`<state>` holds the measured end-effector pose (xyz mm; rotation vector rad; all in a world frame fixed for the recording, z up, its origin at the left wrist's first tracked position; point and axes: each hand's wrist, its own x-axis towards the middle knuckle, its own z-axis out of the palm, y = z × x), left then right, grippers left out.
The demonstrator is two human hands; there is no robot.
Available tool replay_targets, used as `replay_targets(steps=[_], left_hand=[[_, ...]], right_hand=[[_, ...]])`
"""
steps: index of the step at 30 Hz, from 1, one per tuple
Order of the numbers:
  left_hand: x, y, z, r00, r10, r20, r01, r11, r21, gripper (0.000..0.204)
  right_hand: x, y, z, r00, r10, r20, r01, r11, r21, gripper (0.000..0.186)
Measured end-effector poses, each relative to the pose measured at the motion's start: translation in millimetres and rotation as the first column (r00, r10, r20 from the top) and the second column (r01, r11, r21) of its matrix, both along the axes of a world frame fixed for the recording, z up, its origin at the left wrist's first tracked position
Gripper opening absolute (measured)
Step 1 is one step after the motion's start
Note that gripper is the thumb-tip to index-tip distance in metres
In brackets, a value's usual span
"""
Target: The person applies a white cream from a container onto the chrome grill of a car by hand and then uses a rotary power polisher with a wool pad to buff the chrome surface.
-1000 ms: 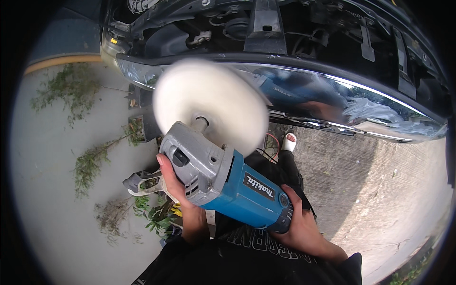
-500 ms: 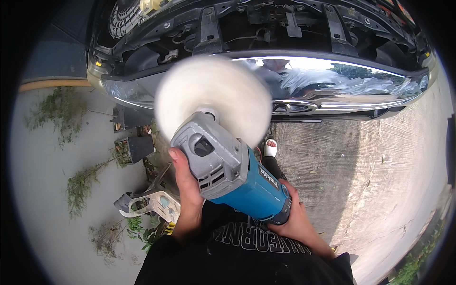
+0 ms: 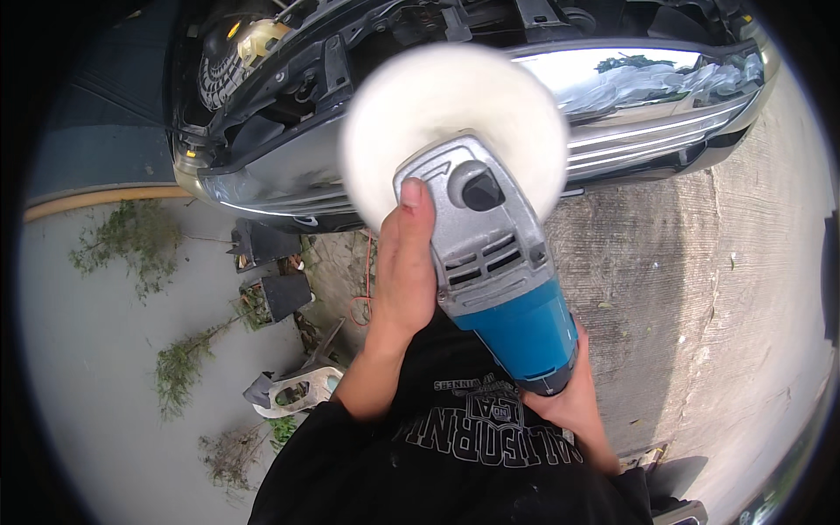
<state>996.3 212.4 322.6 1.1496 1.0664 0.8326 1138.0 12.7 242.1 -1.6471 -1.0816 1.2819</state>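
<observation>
A blue and grey power polisher (image 3: pixel 521 324) is held in both my hands, tilted with its head up toward the car. Its round white pad (image 3: pixel 455 87) is blurred as if spinning, and it covers part of the glossy front panel (image 3: pixel 639 79). Whether pad and panel touch, I cannot tell. My left hand (image 3: pixel 404 271) grips the grey metal head from the left side, thumb along its edge and other fingers mostly hidden. Around the rear end of the blue body my right hand (image 3: pixel 573 398) is closed, its fingers partly hidden. Whitish smears (image 3: pixel 656 86) streak the panel's right part.
Above the panel lies the car's exposed engine bay (image 3: pixel 402 31). To the left stand dark plant pots (image 3: pixel 287 297) with thin shrubs, and a pale chair-like object (image 3: pixel 302 391). A thin orange cord (image 3: pixel 359 308) lies on the concrete ground (image 3: pixel 630 262).
The polisher has shifted right and upward in view and turned more upright, with both hands still on it. The car appears tilted and the pots sit farther right, so the view has turned.
</observation>
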Motion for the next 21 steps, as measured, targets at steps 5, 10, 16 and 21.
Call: replay_targets(steps=[5,10,16,21], left_hand=[[-74.7,0.9,-24.2,0.896,0.440,0.059,-0.443,0.893,0.081,0.062],[-149.8,1.8,-60.4,0.843,0.534,0.074,-0.535,0.814,0.226,0.063],[-160.9,13.3,-63.7,0.877,0.477,-0.047,-0.403,0.786,0.468,0.066],[-137.4,33.5,-27.2,0.916,0.246,-0.318,0.004,0.785,0.620,0.063]], right_hand=[[-34.3,40.2,-9.2,0.972,0.213,-0.097,-0.208,0.976,0.065,0.098],[-83.4,86.7,-80.6,0.888,0.433,-0.158,-0.417,0.901,0.122,0.099],[-141.8,142.5,-154.6,0.917,0.304,-0.257,-0.115,0.821,0.560,0.095],[-155.4,157.1,-143.9,0.872,0.168,-0.461,0.118,0.839,0.530,0.097]])
